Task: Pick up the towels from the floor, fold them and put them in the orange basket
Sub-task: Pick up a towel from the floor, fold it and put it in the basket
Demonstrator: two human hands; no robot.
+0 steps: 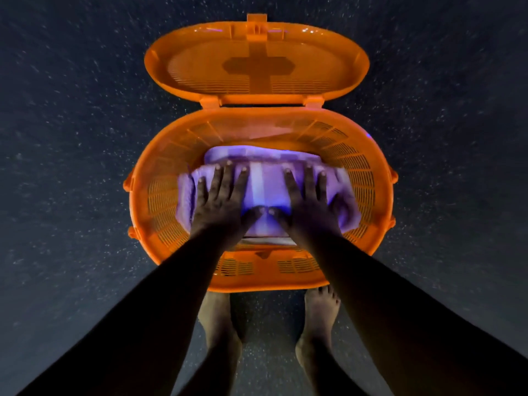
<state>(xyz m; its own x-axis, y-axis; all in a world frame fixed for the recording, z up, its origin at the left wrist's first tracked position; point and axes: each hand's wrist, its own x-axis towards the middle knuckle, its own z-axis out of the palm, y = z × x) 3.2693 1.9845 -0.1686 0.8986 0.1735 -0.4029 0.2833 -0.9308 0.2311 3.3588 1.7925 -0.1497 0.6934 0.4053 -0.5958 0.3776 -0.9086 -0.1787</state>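
Left hand (218,200) and right hand (307,200): fingers spread flat, pressing folded purple towel (261,185) down inside orange basket (380,195). More folded fabric visible beneath hands. Lid (257,58) open beyond fingertips. No towels visible on floor (71,138). Judgement: task near complete; withdrawing hands remains.

Floor (71,138): dark surface, flecked all over with small pale specks, filling the view on every side. Speckling looks streaked toward the far corners. Two bare feet stand on it at the near side: left foot (217,324) and right foot (317,327), side by side and apart, toes pointing far. Lighting is dim throughout.
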